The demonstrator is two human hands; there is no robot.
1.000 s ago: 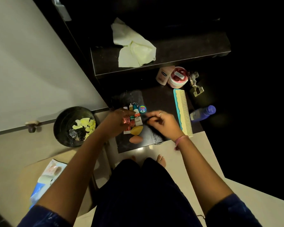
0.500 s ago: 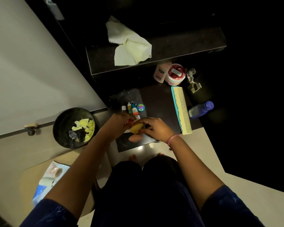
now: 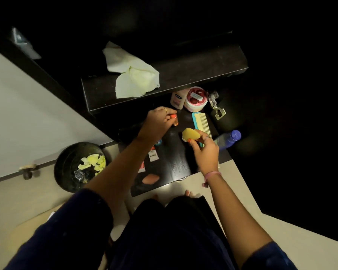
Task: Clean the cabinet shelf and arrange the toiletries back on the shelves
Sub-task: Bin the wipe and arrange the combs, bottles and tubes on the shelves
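Right hand (image 3: 204, 147), fingers curled, lifts a yellow sponge (image 3: 191, 134) above the dark lower shelf (image 3: 176, 162); left hand (image 3: 159, 121), arm outstretched, pinches a small orange bottle (image 3: 175, 123) beside the comb (image 3: 201, 123).

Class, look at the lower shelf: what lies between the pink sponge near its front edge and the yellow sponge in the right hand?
In the head view, only bare dark shelf lies between the pink sponge and yellow sponge.
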